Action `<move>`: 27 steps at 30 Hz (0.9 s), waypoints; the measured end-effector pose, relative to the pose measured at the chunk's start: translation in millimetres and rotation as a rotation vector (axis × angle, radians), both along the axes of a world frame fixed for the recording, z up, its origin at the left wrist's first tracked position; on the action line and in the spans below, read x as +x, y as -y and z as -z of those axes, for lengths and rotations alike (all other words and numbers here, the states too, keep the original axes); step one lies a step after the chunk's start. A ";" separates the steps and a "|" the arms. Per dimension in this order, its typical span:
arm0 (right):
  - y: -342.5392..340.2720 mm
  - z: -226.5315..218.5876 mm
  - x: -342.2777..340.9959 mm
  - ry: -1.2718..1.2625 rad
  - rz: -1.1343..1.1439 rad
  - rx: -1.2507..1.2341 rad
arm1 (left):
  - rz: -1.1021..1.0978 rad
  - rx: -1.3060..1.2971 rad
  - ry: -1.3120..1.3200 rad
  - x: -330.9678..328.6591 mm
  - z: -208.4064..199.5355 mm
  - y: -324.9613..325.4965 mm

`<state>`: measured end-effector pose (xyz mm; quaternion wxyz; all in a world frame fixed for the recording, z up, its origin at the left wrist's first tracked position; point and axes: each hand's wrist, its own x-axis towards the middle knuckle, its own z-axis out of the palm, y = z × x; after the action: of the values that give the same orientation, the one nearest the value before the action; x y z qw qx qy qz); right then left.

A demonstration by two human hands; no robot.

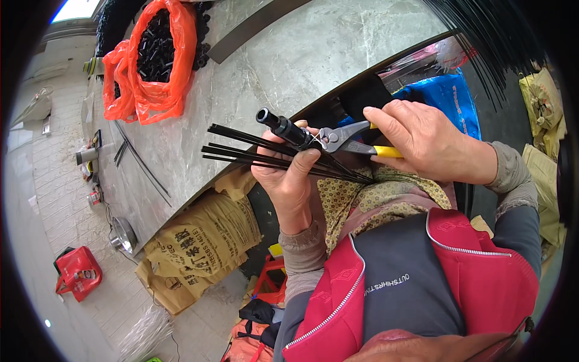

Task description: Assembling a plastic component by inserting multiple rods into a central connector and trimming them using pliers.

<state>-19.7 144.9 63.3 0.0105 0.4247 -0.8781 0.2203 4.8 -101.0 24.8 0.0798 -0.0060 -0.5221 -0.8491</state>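
My left hand is closed around a black tubular fitting and a bunch of thin black rods. The fitting's hollow end points up and to the left, while the rods fan out beside it and run back toward my lap. In my right hand is a pair of pliers with yellow-and-black handles. Their jaws meet a thin pale wire at the fitting's lower end, beside my left fingertips. Whether the jaws are fully closed on the wire is too small to tell.
A grey marble-look table lies ahead. On it are orange-red plastic bags of small black pieces, a dark flat strip and loose black rods. More long black rods hang over the far right. A brown paper sack stands below the table edge.
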 end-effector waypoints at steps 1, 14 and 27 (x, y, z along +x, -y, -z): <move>1.2 -3.6 0.0 0.020 0.001 0.003 | -0.017 0.006 0.001 0.2 -0.7 -0.4; -3.8 -23.0 -16.2 1.074 -0.162 -0.219 | 0.177 0.042 -0.067 -11.7 5.2 8.6; 10.9 8.8 6.4 2.019 -0.164 -0.620 | 0.340 0.218 -0.168 -25.4 22.7 15.7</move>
<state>-13.3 133.9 54.5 -0.6311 0.0814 -0.3538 0.6855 -20.6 -116.6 2.1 -0.0214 -0.1559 -0.4103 -0.8983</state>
